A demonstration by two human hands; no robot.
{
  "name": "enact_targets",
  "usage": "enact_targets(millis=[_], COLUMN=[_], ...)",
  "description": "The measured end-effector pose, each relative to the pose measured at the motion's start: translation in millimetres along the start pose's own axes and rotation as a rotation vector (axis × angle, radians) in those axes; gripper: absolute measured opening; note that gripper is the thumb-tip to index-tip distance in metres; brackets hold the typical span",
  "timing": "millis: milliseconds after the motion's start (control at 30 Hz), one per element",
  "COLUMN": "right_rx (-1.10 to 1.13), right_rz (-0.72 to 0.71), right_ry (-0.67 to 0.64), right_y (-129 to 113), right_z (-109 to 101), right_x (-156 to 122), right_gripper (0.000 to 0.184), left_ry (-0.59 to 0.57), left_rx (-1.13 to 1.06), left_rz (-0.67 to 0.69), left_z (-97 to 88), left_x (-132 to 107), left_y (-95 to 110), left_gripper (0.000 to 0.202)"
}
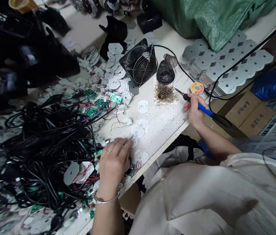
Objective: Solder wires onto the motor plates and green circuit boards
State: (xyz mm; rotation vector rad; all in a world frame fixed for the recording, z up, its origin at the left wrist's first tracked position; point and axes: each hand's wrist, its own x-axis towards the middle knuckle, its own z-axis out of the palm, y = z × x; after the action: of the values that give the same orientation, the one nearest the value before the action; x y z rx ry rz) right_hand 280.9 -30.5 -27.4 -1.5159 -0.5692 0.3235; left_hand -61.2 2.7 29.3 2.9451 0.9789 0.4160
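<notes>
The 2 hands are well apart. The right hand is wrapped around the smooth blue grip of a soldering iron, whose dark collar narrows to a slim metal tip slanting towards the left. The tip is beside a white pad heaped with crumbly, gold-brown bits; whether it touches them, I cannot tell. Just behind the right hand lies a reel, flat and round, with a glossy yellow and red label.

The left hand is palm down at the near edge of the table, fingers bent over small parts; what they grip, if anything, is hidden. It has a thin ring and a bracelet of plain metal. Beside its fingers are thin white plates with straight-cut corners, and red wires, fine and loose.

To its left sprawls a glossy black tangle of cables. Beyond it is a green circuit board, flat and rectangular, near a pile of pale plates.

Further back are a square-framed black fan with a grille of concentric wire rings, a rounded dark cup and a springy metal coil. At the far right, perforated grey sheets with scalloped edges lie partly under a woven green sack. Below them is a brown cardboard box.
</notes>
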Motion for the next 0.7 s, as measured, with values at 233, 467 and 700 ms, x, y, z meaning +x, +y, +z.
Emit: enact_targets(millis=[233, 467, 700], right_rx=[0.058, 0.078, 0.079], right_rz=[0.084, 0.111, 0.077], right_ry=[0.0, -0.015, 0.039], right_y=[4.2, 4.9, 9.0], right_z=[2.4, 5.1, 5.7], right_x=[3.3, 5.9, 10.6], right_gripper=[0.045, 0.039, 0.035], left_ry=[0.173, 0.094, 0.199], left_rx=[-0.049, -0.058, -0.079], left_rz=[-0.142, -0.086, -0.238], left_z=[5.0, 2.8, 15.4], left_x=[-0.9, 3.9, -1.0], left_y=[-2.3, 2.7, 17.7], left_gripper=[0.025, 0.008, 0.007])
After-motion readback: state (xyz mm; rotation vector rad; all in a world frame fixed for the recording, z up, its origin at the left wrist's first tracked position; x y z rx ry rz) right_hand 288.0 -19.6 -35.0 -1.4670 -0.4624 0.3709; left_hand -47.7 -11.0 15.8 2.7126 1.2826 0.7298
